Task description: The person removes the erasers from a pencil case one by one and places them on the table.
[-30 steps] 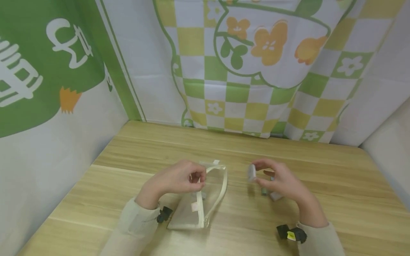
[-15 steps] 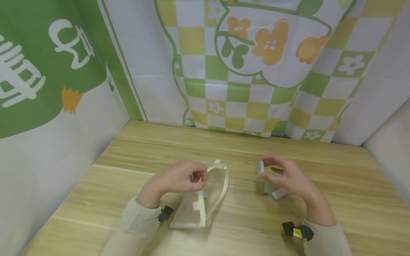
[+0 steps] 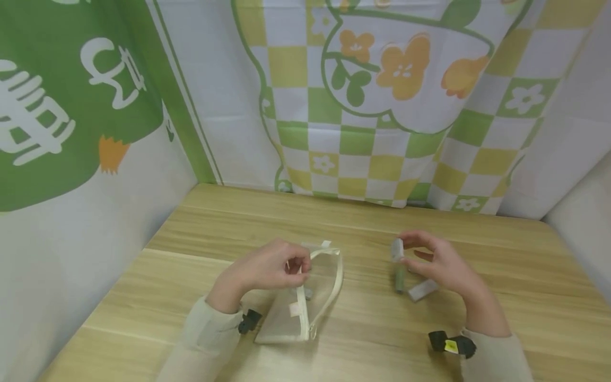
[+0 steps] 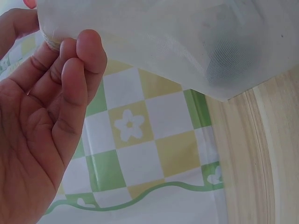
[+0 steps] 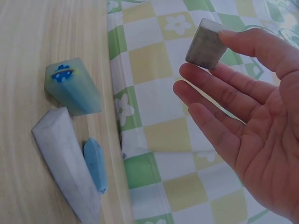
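My left hand [image 3: 264, 269] pinches the rim of a translucent zip pouch [image 3: 279, 321], holding its mouth apart. Through the pouch wall a dark grey object [image 4: 233, 58] shows blurred in the left wrist view. Between thumb and fingertips my right hand [image 3: 444, 265] pinches a small greyish-white block, apparently an eraser [image 5: 205, 45], raised over the table. Below it lie a green translucent block [image 5: 74, 88] with a blue flower mark, a longer white worn block [image 5: 67, 161] and a small light-blue piece [image 5: 96, 163].
The wooden table [image 3: 363, 329] meets a checked, flower-printed curtain [image 3: 353, 154] at its back edge. A green and white cloth [image 3: 119, 175] hangs on the left. Black straps [image 3: 451, 345] sit at both wrists.
My right hand has shifted right, away from the pouch, with the eraser, bringing it above the green block. The left hand keeps its hold on the pouch rim.
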`<action>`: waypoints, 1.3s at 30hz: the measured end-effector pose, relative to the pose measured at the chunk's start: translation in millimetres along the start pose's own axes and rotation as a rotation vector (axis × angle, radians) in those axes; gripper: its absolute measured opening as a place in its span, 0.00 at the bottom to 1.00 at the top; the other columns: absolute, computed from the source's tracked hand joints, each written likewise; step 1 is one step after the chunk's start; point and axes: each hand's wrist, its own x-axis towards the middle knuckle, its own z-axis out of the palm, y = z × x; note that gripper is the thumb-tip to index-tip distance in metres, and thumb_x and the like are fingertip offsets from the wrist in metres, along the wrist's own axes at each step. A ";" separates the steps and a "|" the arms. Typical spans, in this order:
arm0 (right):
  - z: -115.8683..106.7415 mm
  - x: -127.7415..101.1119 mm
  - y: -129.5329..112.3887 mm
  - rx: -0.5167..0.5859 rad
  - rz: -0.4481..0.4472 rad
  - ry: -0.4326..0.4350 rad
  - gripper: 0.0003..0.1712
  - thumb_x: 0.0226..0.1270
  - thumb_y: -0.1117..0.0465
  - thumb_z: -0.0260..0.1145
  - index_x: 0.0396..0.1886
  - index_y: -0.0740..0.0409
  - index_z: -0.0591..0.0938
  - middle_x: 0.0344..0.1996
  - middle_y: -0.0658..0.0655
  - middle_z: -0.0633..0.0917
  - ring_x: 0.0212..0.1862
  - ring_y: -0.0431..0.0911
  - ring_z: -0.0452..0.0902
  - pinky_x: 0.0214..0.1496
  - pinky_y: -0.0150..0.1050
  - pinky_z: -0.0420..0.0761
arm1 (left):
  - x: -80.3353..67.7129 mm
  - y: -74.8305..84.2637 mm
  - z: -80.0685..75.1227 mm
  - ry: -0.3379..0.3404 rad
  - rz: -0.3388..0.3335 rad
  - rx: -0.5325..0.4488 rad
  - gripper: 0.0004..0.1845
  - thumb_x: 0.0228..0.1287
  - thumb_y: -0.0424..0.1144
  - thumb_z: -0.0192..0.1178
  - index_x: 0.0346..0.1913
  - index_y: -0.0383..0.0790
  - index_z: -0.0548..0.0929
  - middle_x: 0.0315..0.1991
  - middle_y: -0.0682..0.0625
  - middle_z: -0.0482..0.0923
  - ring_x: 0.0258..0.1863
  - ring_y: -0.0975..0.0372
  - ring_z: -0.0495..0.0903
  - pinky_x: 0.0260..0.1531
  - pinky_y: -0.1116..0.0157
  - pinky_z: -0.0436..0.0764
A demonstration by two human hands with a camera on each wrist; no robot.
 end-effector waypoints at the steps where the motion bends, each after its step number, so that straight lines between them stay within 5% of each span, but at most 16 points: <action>1: -0.1 0.3 1.6 0.001 0.002 -0.005 0.25 0.66 0.65 0.67 0.61 0.65 0.75 0.53 0.63 0.83 0.56 0.40 0.76 0.61 0.59 0.76 | -0.4 0.3 0.1 0.000 -0.004 -0.002 0.05 0.58 0.34 0.61 0.29 0.48 0.79 0.22 0.60 0.71 0.23 0.71 0.69 0.24 0.74 0.70; 9: -4.6 -1.6 10.4 -0.012 0.027 0.001 0.26 0.66 0.65 0.67 0.62 0.67 0.74 0.54 0.65 0.82 0.53 0.25 0.71 0.62 0.59 0.76 | -0.4 -1.0 0.6 0.005 0.007 0.005 0.05 0.58 0.34 0.61 0.29 0.48 0.78 0.22 0.60 0.71 0.23 0.71 0.69 0.24 0.74 0.70; 20: -11.5 -4.5 18.1 -0.020 0.055 0.009 0.26 0.67 0.64 0.66 0.63 0.67 0.73 0.56 0.66 0.81 0.53 0.21 0.68 0.62 0.59 0.75 | -0.7 -1.0 1.1 0.002 -0.003 -0.005 0.04 0.59 0.34 0.61 0.29 0.47 0.79 0.22 0.60 0.72 0.23 0.71 0.69 0.24 0.74 0.71; 28: -10.7 -0.6 24.2 -0.040 0.051 -0.005 0.26 0.66 0.66 0.66 0.62 0.69 0.73 0.55 0.68 0.81 0.60 0.60 0.75 0.61 0.60 0.76 | -0.1 -0.4 0.7 0.000 -0.009 -0.012 0.05 0.59 0.34 0.61 0.29 0.48 0.78 0.22 0.60 0.72 0.23 0.71 0.70 0.24 0.74 0.70; 39: -11.7 6.4 40.5 -0.049 0.068 -0.049 0.28 0.67 0.63 0.66 0.63 0.70 0.72 0.58 0.71 0.78 0.62 0.67 0.72 0.61 0.62 0.75 | -0.2 -0.7 0.8 -0.002 -0.006 -0.013 0.05 0.60 0.34 0.61 0.29 0.47 0.79 0.22 0.59 0.71 0.23 0.71 0.69 0.24 0.74 0.69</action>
